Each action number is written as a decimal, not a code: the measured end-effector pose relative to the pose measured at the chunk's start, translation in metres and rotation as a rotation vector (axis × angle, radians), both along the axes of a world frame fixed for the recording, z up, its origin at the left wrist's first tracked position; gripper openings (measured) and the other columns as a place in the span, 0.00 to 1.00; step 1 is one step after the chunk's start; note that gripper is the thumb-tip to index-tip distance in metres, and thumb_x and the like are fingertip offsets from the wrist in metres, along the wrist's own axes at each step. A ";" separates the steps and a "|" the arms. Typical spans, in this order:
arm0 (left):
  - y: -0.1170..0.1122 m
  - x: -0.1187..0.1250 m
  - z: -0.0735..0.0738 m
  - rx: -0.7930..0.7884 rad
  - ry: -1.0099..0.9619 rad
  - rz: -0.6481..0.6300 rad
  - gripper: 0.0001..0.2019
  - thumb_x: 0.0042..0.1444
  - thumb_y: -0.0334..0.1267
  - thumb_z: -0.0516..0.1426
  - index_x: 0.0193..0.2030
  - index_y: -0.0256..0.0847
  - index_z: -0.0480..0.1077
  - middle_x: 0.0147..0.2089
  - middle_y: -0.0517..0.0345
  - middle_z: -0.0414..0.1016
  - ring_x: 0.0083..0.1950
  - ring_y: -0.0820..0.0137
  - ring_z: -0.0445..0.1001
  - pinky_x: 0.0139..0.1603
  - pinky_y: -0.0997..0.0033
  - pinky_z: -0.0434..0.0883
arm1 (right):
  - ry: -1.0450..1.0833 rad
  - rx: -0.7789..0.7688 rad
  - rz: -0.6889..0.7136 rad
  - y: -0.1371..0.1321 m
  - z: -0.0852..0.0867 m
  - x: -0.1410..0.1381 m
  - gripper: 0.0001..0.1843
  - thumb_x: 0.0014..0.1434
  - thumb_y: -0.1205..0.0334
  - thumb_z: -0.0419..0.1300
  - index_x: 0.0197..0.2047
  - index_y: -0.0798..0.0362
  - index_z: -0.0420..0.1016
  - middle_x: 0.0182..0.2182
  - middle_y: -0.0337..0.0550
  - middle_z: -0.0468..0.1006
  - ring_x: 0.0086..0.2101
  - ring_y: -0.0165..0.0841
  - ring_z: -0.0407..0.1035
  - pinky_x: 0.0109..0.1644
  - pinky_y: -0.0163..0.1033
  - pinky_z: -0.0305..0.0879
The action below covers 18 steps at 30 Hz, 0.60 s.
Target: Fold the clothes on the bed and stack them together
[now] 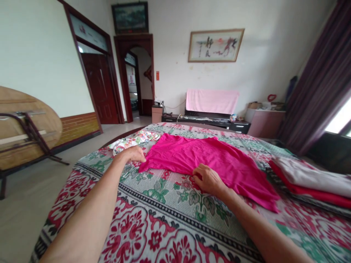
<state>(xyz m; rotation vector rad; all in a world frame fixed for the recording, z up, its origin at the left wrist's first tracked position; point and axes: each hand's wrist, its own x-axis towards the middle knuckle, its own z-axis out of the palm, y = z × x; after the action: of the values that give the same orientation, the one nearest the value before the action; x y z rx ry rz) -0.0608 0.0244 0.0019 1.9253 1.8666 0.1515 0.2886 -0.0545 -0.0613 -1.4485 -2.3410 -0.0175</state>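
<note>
A bright pink garment [189, 151] lies spread out, slightly wrinkled, on a flowered blanket [157, 191]. Its kind of garment is not plain from its shape. At the garment's left end, my left hand [134, 153] has its fingers closed on the corner. My right hand [207, 178] pinches the near edge around the middle, fingers curled and partly hidden. Just beyond my left hand rests a crumpled white cloth with a colourful floral print [135, 140].
On the right sits a stack of folded clothes [315, 180] in grey, red and dark patterns. A folded round wooden table [30, 128] leans at the left. Against the far wall stands a black low cabinet [238, 126], with a pink cloth [211, 101] draped above it.
</note>
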 end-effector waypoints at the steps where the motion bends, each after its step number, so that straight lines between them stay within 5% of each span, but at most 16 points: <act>1: -0.004 0.000 0.000 -0.057 -0.016 -0.032 0.11 0.39 0.44 0.60 0.30 0.41 0.75 0.20 0.63 0.69 0.24 0.72 0.68 0.24 0.77 0.60 | 0.000 0.011 -0.002 0.000 -0.002 0.000 0.10 0.59 0.64 0.53 0.35 0.53 0.75 0.33 0.43 0.73 0.35 0.31 0.67 0.39 0.33 0.58; 4: -0.014 0.003 -0.008 -0.128 -0.041 -0.089 0.13 0.37 0.43 0.61 0.32 0.43 0.75 0.20 0.64 0.69 0.24 0.74 0.66 0.23 0.78 0.58 | 0.000 0.039 -0.016 0.000 -0.005 0.002 0.11 0.60 0.65 0.51 0.36 0.53 0.75 0.33 0.44 0.73 0.36 0.31 0.67 0.40 0.33 0.58; 9: -0.023 0.014 -0.017 0.002 0.046 -0.125 0.06 0.37 0.37 0.56 0.24 0.40 0.73 0.19 0.63 0.68 0.23 0.74 0.65 0.24 0.77 0.60 | 0.071 0.069 -0.017 0.000 -0.008 0.005 0.12 0.64 0.65 0.49 0.36 0.54 0.73 0.34 0.44 0.73 0.35 0.31 0.67 0.40 0.33 0.58; 14: -0.030 0.016 0.006 0.151 0.189 -0.066 0.05 0.35 0.33 0.53 0.19 0.39 0.70 0.18 0.61 0.67 0.25 0.71 0.66 0.26 0.75 0.60 | 0.127 0.081 -0.008 0.001 -0.009 0.007 0.11 0.64 0.65 0.48 0.37 0.53 0.72 0.33 0.43 0.74 0.34 0.30 0.67 0.41 0.33 0.58; 18: -0.035 0.017 0.018 0.086 0.231 -0.077 0.04 0.33 0.32 0.54 0.19 0.40 0.70 0.16 0.62 0.65 0.23 0.70 0.66 0.24 0.75 0.60 | 0.066 0.072 0.039 0.000 -0.004 0.008 0.12 0.64 0.65 0.48 0.35 0.53 0.72 0.32 0.43 0.75 0.34 0.30 0.67 0.39 0.32 0.57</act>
<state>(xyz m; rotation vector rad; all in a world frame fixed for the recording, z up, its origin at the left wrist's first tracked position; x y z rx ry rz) -0.0434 -0.0103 0.0196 2.1484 1.9553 -0.0157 0.2969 -0.0545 -0.0657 -1.3488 -2.2911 -0.0427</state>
